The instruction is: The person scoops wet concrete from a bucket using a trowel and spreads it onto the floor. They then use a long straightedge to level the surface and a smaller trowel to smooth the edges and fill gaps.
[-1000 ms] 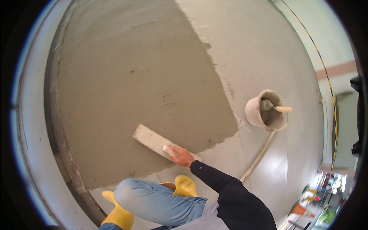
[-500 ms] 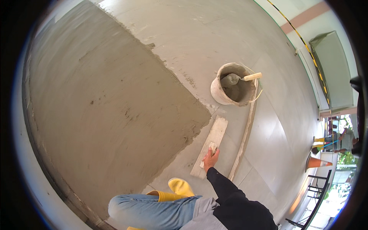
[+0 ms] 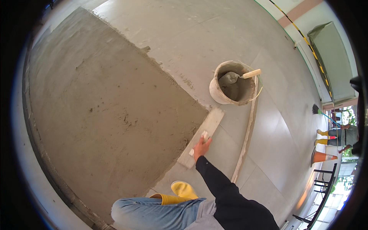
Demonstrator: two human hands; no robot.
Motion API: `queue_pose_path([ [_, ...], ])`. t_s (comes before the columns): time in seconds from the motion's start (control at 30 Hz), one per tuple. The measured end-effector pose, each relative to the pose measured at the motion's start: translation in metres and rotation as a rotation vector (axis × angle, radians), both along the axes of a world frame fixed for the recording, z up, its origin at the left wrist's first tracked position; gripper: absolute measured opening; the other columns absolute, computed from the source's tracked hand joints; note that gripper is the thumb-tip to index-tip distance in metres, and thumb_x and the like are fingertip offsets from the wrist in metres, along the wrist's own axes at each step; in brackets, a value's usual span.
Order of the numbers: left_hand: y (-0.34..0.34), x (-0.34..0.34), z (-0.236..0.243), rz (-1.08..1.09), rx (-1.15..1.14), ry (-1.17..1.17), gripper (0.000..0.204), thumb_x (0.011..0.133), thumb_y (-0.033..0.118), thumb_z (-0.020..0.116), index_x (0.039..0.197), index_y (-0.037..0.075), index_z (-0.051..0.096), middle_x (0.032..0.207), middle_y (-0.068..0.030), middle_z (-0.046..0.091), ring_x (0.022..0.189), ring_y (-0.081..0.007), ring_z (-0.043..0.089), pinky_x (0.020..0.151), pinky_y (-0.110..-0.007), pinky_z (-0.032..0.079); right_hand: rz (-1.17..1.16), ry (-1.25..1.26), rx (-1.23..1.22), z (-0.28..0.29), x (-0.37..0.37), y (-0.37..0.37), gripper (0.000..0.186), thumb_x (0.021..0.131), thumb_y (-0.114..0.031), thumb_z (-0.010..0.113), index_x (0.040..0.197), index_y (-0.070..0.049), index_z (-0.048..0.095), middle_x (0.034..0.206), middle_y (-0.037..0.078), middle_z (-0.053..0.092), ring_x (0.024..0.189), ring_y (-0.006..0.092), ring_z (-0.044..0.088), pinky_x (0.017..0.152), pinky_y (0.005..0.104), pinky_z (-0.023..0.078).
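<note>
My right hand (image 3: 201, 148) grips the handle of a long, pale plastering float (image 3: 213, 122). The float lies flat along the right edge of a wide patch of wet grey mortar (image 3: 115, 115), its long side meeting that edge. Small pits and rough spots mark the mortar's surface. Beyond the float stands a mortar-crusted bucket (image 3: 220, 90) with a thin wire handle. A trowel (image 3: 251, 73) rests in it, its wooden grip sticking out over the rim. My left hand is out of sight.
A mortar-smeared straight batten (image 3: 245, 142) lies on grey floor tiles (image 3: 264, 153) right of the float. My bent knee and yellow boot (image 3: 183, 189) are at the mortar's near edge. An orange cone (image 3: 322, 156), a dark metal frame (image 3: 324, 188) and a person with a broom (image 3: 316, 109) are far right.
My right hand has slid the float left, from the bare tiles to the mortar's edge. At far right, the person and broom have shifted. Bucket and trowel stay put.
</note>
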State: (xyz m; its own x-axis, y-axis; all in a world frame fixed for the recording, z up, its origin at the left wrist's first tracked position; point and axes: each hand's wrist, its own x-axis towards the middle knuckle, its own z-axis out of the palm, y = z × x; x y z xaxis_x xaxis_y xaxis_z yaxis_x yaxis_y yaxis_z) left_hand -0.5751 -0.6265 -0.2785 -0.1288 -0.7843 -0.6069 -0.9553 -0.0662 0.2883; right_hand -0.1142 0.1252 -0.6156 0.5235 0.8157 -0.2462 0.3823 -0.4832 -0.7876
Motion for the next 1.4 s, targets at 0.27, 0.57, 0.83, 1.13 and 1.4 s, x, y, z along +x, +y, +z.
queue_pose_path([
  [0.27,0.042,0.026,0.015,0.07,-0.078,0.197,0.073,0.099,0.05,0.059,0.151,0.004,0.04,0.153,-0.0153,0.046,0.14,-0.0256,0.046,0.118,-0.036,0.039,-0.011,0.156,-0.194,0.018,-0.012,-0.005,0.064,0.103,-0.039,0.057,0.146,0.003,0.034,0.116,0.031,0.063,0.086,0.0363,0.072,0.059,0.0441,0.058],
  [0.57,-0.059,-0.006,-0.015,0.027,0.02,-0.133,0.064,0.107,0.047,0.041,0.153,0.002,0.04,0.152,-0.0123,0.048,0.136,-0.0215,0.049,0.116,-0.031,0.041,0.107,0.191,-0.168,0.018,-0.017,0.008,0.065,0.102,-0.038,0.058,0.148,0.002,0.037,0.115,0.028,0.066,0.077,0.0329,0.071,0.062,0.0417,0.059],
  [0.83,-0.064,0.013,-0.017,-0.026,0.066,-0.224,0.068,0.104,0.051,0.043,0.151,0.001,0.042,0.152,-0.0146,0.047,0.136,-0.0242,0.049,0.117,-0.033,0.04,0.286,0.254,-0.081,0.0,-0.029,0.064,0.061,0.102,-0.037,0.059,0.147,-0.001,0.039,0.1,0.024,0.067,0.059,0.0284,0.064,0.049,0.0405,0.052],
  [1.13,-0.027,0.08,-0.009,-0.366,-0.323,0.487,0.064,0.099,0.049,0.053,0.142,0.002,0.045,0.139,-0.0167,0.051,0.121,-0.0272,0.053,0.106,-0.038,0.045,0.412,0.327,-0.017,-0.015,-0.04,0.102,0.056,0.101,-0.035,0.061,0.144,-0.004,0.044,0.082,0.015,0.065,0.054,0.0235,0.061,0.048,0.037,0.051],
  [1.4,0.191,0.141,0.045,-0.61,-0.326,1.227,0.028,0.094,0.021,0.065,0.113,0.003,0.054,0.091,-0.0141,0.06,0.071,-0.0255,0.06,0.062,-0.038,0.058,0.302,0.315,-0.09,0.018,-0.028,0.049,0.052,0.101,-0.032,0.062,0.142,-0.006,0.044,0.074,0.006,0.058,0.048,0.0145,0.053,0.041,0.0322,0.047],
])
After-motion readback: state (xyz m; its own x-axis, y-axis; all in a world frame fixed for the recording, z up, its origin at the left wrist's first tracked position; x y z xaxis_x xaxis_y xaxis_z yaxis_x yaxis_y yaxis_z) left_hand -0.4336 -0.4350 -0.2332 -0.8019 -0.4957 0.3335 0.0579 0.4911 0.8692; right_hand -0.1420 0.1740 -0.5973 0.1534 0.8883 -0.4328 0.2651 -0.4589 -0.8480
